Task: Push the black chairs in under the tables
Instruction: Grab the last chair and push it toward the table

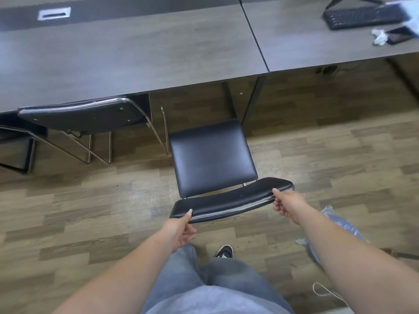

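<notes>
A black chair (212, 157) with a padded seat and chrome frame stands on the floor in front of me, its seat fully out from under the grey table (127, 53). My left hand (181, 230) grips the left end of its backrest, thumb on top. My right hand (286, 203) grips the right end the same way. A second black chair (84, 114) at the left has its backrest close against the table edge, seat hidden beneath.
A second table (317, 37) joins at the right, carrying a keyboard (362, 17), a phone (400, 36) and crumpled paper. A table leg (251, 103) stands just right of the chair's seat. A plastic bag (340, 225) lies on the wooden floor at the right. My legs and shoe are below.
</notes>
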Available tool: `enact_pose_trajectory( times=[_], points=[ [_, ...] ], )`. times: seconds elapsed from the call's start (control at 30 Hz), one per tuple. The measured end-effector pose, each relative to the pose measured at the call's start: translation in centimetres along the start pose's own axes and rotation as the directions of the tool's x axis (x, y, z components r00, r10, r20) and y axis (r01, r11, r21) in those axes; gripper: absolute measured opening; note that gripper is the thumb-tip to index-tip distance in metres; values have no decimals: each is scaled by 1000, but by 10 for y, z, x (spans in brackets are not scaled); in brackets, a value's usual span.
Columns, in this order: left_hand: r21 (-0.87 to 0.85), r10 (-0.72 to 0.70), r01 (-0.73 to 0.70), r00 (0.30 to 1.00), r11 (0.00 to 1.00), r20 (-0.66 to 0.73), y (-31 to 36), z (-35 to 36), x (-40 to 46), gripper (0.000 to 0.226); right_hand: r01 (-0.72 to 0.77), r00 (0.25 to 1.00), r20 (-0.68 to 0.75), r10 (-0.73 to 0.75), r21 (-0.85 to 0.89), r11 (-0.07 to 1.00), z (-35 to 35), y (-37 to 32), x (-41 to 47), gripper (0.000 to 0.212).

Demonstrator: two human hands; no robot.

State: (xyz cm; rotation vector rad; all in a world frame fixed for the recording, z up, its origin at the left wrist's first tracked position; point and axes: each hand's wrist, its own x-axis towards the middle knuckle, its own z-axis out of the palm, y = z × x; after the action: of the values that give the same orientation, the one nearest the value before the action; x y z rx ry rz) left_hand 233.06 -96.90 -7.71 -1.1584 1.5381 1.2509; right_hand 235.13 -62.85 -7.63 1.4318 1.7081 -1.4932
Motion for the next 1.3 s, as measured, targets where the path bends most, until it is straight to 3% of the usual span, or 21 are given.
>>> enact_pose_trajectory(
  times=[0.13, 0.43, 0.53, 0.73, 0.87, 1.2, 1.3],
  points=[
    [-90, -37, 38, 999, 995, 14, -15, 4, 7, 63, -42, 998, -44, 36, -132, 990, -2, 7, 3, 39],
    [-500, 73, -49, 997, 865, 28, -15, 18, 15, 37, -105, 983, 161, 84, 132, 986, 4, 8, 12, 31],
    [-543, 87, -60, 996, 837, 25, -13, 21, 16, 25, -101, 977, 196, 81, 96, 990, 0, 3, 16, 33],
    [-574, 107, -89, 994, 814, -2, -3, 29, 21, 37, -58, 978, 207, 38, 87, 995, 1, -11, 27, 38],
    [-577, 111, -99, 994, 811, -13, 36, 31, 31, 41, -64, 981, 188, 39, 129, 990, 19, -41, 42, 38],
    [-525, 232, -240, 969, 817, -82, 196, 9, 89, 27, -14, 980, 196, -30, 220, 975, 80, -172, 93, 35],
    [-511, 243, -252, 966, 821, -87, 241, 10, 102, 36, 11, 980, 191, -57, 232, 973, 93, -211, 109, 39]
  ],
)
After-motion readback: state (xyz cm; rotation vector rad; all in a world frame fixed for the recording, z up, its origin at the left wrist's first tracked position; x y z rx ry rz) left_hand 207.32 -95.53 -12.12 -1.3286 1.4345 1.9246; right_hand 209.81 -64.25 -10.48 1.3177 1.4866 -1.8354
